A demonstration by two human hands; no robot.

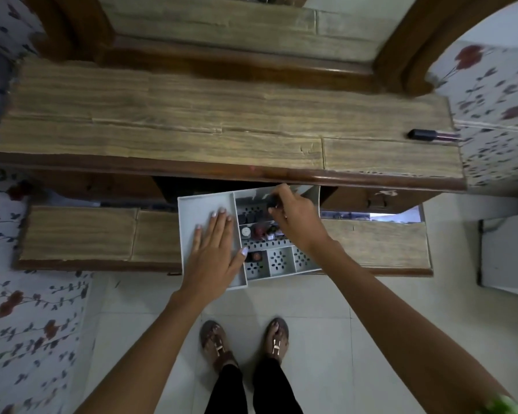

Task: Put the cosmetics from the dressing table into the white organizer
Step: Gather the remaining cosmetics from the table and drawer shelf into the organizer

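Observation:
The white organizer [196, 204] sits on the lower shelf of the dressing table, below the table's front edge. Its perforated compartments hold several small cosmetics, among them a round white-lidded pot [245, 231]. My left hand [214, 252] lies flat, fingers spread, on the organizer's plain left section. My right hand [293, 215] reaches into the upper right compartment, its fingers pinched on a small dark cosmetic [272, 203]. One dark tube with a pinkish body [432, 135] lies on the table top at the far right edge.
The wooden dressing table top [222, 124] runs across the view with a mirror [237, 22] behind it. The lower shelf [78, 234] extends to both sides of the organizer. Floral fabric lies at left and right. A white box [506, 252] stands on the tiled floor at right.

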